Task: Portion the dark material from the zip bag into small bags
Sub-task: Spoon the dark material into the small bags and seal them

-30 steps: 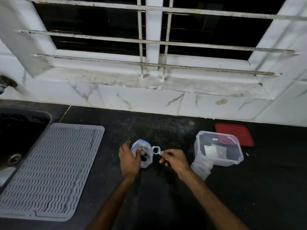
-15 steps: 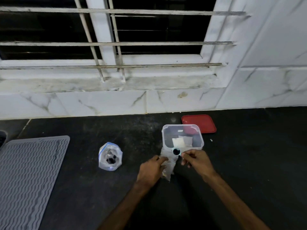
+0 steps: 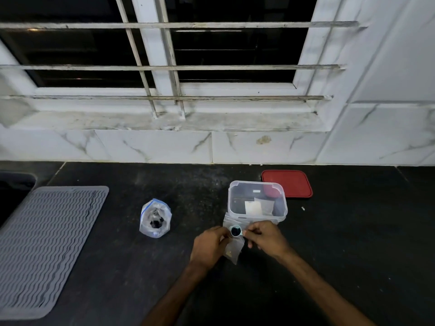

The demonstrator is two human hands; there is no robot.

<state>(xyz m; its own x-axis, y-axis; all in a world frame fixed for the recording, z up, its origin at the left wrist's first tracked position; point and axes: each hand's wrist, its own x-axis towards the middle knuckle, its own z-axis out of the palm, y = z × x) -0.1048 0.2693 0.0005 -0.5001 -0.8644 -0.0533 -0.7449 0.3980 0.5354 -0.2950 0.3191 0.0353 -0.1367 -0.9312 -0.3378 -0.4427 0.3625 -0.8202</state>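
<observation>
At lower centre, the left hand (image 3: 209, 248) pinches a small bag (image 3: 233, 251) in its fingers; the right hand (image 3: 266, 238) pinches a scoop (image 3: 239, 233) of dark material (image 3: 235, 230) at its mouth. The zip bag (image 3: 155, 218) stands on the desk (image 3: 106, 267), centre-left.

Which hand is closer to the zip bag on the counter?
Left. The left hand, holding a small bag, is right of the zip bag; the right hand, pinching the scoop, is farther right.

Black counter (image 3: 117, 290) with mat (image 3: 44, 245), zip bag (image 3: 155, 218), tub (image 3: 256, 183), red lid (image 3: 294, 184).
</observation>
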